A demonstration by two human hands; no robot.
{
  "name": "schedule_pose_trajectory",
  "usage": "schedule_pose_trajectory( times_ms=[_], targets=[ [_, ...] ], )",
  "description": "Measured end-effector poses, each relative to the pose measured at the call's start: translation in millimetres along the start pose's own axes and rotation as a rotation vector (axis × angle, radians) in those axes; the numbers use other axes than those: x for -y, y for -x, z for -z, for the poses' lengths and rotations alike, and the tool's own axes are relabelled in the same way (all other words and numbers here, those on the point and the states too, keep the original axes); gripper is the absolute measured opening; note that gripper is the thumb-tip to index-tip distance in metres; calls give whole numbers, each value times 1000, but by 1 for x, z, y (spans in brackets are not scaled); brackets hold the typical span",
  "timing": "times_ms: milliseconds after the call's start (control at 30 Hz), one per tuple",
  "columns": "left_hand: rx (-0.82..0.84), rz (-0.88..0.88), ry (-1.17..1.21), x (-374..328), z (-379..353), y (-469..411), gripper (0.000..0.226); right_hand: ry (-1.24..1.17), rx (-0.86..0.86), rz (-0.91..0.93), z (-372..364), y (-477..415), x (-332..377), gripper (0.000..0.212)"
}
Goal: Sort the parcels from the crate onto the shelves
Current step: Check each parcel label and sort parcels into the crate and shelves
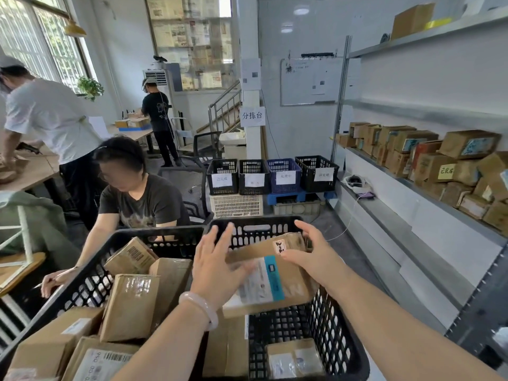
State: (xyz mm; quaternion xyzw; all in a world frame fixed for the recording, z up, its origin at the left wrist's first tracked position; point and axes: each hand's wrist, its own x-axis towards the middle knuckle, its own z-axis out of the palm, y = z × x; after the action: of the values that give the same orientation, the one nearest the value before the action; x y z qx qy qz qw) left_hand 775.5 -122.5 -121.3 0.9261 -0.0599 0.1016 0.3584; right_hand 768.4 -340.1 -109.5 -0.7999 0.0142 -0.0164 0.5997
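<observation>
My right hand grips the far end of this stiff, probably light parcel above the crate, my left hand pressing flat against its left side.

I stand in a parcel sorting room. Along the wall, metal shelves carry rows of taped cardboard parcels. Four labelled crates sit on the floor below a sign reading 分拣台, near a whiteboard. Other people handle boxes at tables, and the black crate before me is packed with more.
</observation>
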Motion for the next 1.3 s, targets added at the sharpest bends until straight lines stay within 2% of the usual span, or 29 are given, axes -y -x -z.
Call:
schedule_pose_trajectory(
  times_ms=[67, 133, 167, 267, 333, 467, 533, 633, 733, 867, 1067, 1300],
  targets=[
    [204, -103, -46, 5, 3, -3, 89, 55, 51, 10, 2, 0, 5, 71],
    [412, -89, 116, 6, 3, -2, 84, 55, 89, 17, 4, -1, 7, 64],
    [454, -80, 195, 6, 2, 0, 79, 55, 102, 21, 4, -1, 7, 61],
    [413, -90, 269, 5, -2, 7, 56, 93, 111, 60, 4, -1, 10, 59],
    [390, -84, 305, 5, -4, 10, 51, 108, 96, 85, 4, -2, 12, 58],
    [305, 4, 417, 9, -5, 8, 39, 123, -68, 119, 4, 5, 8, 67],
    [223, 91, 535, 8, -6, 5, 37, 136, -154, 134, -1, 14, 1, 79],
    [124, 183, 674, 1, -9, 2, 39, 118, -120, 127, -20, 30, -6, 96],
    [97, 167, 717, -8, -14, 1, 40, 109, -108, 128, -35, 40, -12, 95],
    [164, 54, 721, -22, -22, 2, 50, 47, -256, 126, -27, 54, -10, 86],
    [358, -253, 601, -68, -53, 7, 94, 69, -543, 169, 22, 85, -11, 73],
    [500, -580, 603, -168, -97, 41, 91, 125, -818, 154, 106, 159, -8, 72]
  ],
)
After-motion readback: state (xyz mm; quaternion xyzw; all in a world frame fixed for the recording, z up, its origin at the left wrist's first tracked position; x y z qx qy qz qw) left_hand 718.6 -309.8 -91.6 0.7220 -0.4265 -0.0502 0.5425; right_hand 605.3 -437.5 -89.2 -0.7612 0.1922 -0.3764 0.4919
